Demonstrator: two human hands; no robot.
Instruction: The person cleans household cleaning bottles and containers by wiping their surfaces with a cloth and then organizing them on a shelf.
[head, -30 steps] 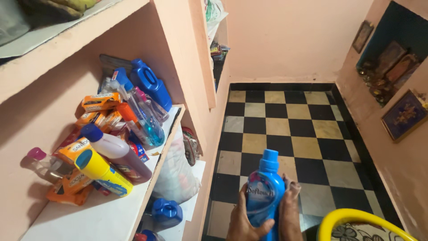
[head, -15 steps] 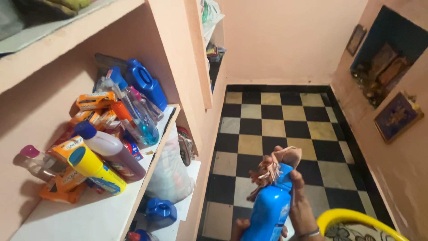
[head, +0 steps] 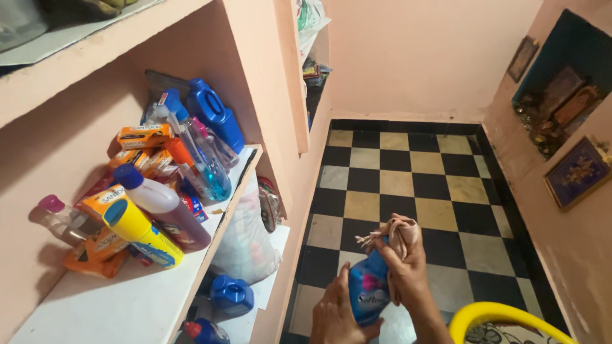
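Above the checkered floor [head: 408, 185], left hand [head: 335, 315] grips blue bottle [head: 368, 290]; right hand [head: 405, 264] clutching cloth [head: 398, 232] hides its cap.

Your right hand [head: 401, 271] and the cloth [head: 398, 232] covered the top of the blue bottle [head: 368, 290], so its cap could not be seen. Your left hand [head: 336, 315] was cut off at the wrist by the bottom edge, as was the yellow rim [head: 503, 315] beside it. The things in the dark wall niche [head: 561, 108] were too blurred to tell apart.
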